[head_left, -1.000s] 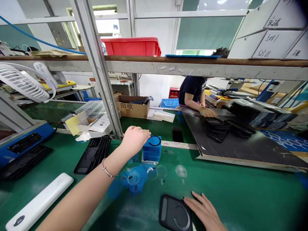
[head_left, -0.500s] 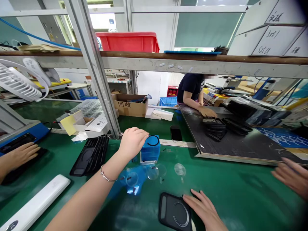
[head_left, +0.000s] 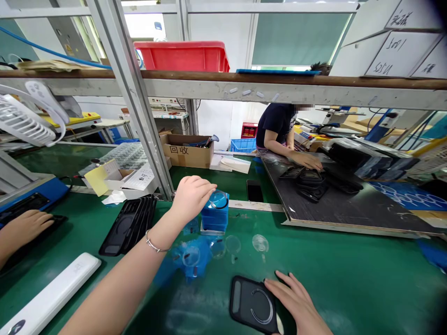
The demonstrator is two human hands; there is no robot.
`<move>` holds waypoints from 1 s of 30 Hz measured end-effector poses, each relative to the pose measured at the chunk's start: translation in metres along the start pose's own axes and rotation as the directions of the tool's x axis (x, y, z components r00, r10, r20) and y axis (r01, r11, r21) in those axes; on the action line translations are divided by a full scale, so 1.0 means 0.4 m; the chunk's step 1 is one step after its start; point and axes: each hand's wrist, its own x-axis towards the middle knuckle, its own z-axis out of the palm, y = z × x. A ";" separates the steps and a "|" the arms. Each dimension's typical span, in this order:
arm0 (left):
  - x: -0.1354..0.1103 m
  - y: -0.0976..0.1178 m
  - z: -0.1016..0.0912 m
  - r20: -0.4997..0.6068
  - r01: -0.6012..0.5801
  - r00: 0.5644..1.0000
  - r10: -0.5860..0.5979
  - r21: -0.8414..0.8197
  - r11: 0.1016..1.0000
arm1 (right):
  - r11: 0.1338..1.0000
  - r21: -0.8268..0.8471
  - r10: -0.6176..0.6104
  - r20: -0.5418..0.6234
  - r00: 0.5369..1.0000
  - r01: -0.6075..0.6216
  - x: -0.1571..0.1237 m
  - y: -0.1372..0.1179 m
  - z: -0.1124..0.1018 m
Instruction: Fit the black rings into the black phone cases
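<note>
My left hand (head_left: 193, 197) reaches to a stack of blue film sheets (head_left: 214, 218), its fingers pinched on the edge of a clear round film with a black ring (head_left: 219, 201), tilted over the stack top. In front of me lies a black phone case (head_left: 252, 304) with a pale open ring on its back. The fingers of my right hand (head_left: 298, 300) hold that case by its right edge; the thumb is mostly hidden. A small whitish piece (head_left: 280, 324) shows between hand and case. Clear round films (head_left: 260, 243) and crumpled blue film (head_left: 192, 257) lie between my hands.
Stacked black cases (head_left: 129, 225) and a white long device (head_left: 52, 298) lie left. A metal post (head_left: 134, 102) rises behind my left hand. A co-worker's hand (head_left: 30, 230) rests at the left edge; another person (head_left: 275, 128) handles cases on the black board (head_left: 349, 209).
The film with the black ring has gone from lying flat on the blue stack to tilted up at my left fingertips. A hand at the right edge has left the view. My right hand stays put.
</note>
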 end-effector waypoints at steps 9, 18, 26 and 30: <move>-0.132 0.135 0.051 0.080 0.409 0.899 -0.431 -0.509 0.758 | 0.918 0.270 -0.142 -0.457 0.878 0.290 -0.018 -0.058 -0.021; -0.358 0.237 0.119 0.549 0.603 0.619 -0.562 -0.790 -0.108 | 0.883 0.329 -0.128 -0.519 0.845 0.336 0.066 -0.259 -0.106; -0.374 0.246 0.118 0.626 0.736 0.674 -0.392 -0.610 0.292 | 0.873 0.126 -0.420 -0.295 0.858 0.471 0.011 -0.246 -0.116; -0.363 0.268 0.136 0.643 0.757 0.647 -0.410 -0.606 0.244 | 0.807 -0.047 -0.569 -0.333 0.752 0.589 0.011 -0.255 -0.113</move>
